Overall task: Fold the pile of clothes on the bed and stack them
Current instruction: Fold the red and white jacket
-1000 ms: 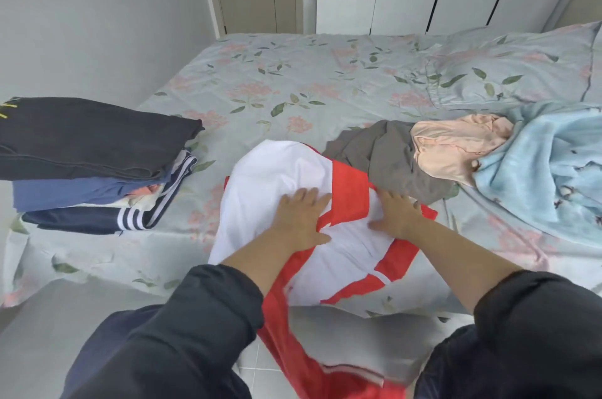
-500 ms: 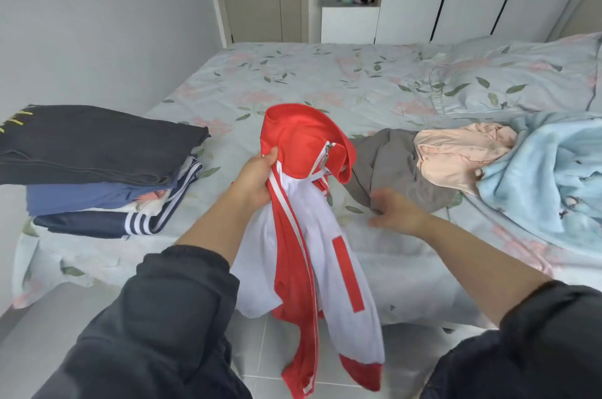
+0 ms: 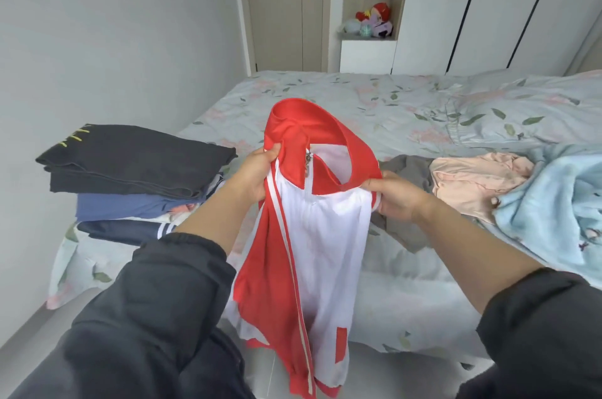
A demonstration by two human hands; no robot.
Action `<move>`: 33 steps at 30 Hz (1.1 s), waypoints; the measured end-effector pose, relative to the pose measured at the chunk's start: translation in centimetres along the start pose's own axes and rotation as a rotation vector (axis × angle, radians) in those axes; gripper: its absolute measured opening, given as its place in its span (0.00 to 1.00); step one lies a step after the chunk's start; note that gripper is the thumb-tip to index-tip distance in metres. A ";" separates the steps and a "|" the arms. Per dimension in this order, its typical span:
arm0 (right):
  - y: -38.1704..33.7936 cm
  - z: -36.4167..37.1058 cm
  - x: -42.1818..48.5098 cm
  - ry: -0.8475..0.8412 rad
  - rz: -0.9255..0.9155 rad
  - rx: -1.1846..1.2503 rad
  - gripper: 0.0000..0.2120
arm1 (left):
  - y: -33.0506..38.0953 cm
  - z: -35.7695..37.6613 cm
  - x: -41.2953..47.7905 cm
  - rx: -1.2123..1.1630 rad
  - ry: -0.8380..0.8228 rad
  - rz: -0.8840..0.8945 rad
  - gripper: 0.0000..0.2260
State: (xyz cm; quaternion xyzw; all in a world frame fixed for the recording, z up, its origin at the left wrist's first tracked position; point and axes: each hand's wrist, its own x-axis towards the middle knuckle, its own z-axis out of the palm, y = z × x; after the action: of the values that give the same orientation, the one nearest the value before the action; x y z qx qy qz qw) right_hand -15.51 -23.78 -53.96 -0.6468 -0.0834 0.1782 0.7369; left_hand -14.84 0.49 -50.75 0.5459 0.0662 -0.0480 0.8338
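A red and white zip jacket (image 3: 322,242) hangs in the air in front of the bed (image 3: 358,105), its red hood uppermost. My left hand (image 3: 257,170) grips its left shoulder, and my right hand (image 3: 394,196) grips the right shoulder beside the hood. A stack of folded clothes (image 3: 136,177), dark grey on top of blue and navy striped pieces, lies on the bed's left corner. Unfolded clothes lie to the right: a grey garment (image 3: 407,170), a peach garment (image 3: 472,180) and a light blue fleece (image 3: 553,209).
A floral pillow (image 3: 527,111) lies at the back right of the bed. Behind the bed are a door (image 3: 286,7), a shelf with soft toys (image 3: 371,23) and white wardrobe doors (image 3: 488,7). A grey wall runs along the left.
The jacket lay flat on the bed under both hands a second ago. My left hand lifted it by the shoulder, then my right hand came off the bed and took the other shoulder.
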 end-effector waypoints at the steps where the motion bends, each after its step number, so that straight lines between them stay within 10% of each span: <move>1: -1.2 0.0 -0.5 -0.035 0.012 0.012 0.12 | 0.4 0.1 0.0 -0.004 -0.002 0.000 0.09; 24: -28.5 8.3 -15.9 -0.141 -0.579 0.374 0.16 | 21.4 16.4 -10.6 -0.040 -0.606 0.352 0.22; 27: -28.9 7.8 -16.0 -0.126 -0.618 0.366 0.16 | 22.5 16.3 -10.2 0.114 -0.413 0.407 0.18; 31: -27.4 5.2 -13.2 0.553 -0.756 -0.048 0.09 | 22.6 14.7 -7.7 1.155 0.224 0.838 0.18; 33: -26.0 3.9 -12.0 0.709 -0.726 -0.411 0.12 | 21.6 13.6 -6.6 1.268 0.301 0.827 0.19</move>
State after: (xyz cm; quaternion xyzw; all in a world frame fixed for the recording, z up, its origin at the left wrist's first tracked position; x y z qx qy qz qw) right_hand -23.90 -27.22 -26.57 -0.7277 -0.0810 -0.3363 0.5923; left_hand -17.21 -3.31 -24.75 0.9004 -0.0707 0.3132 0.2936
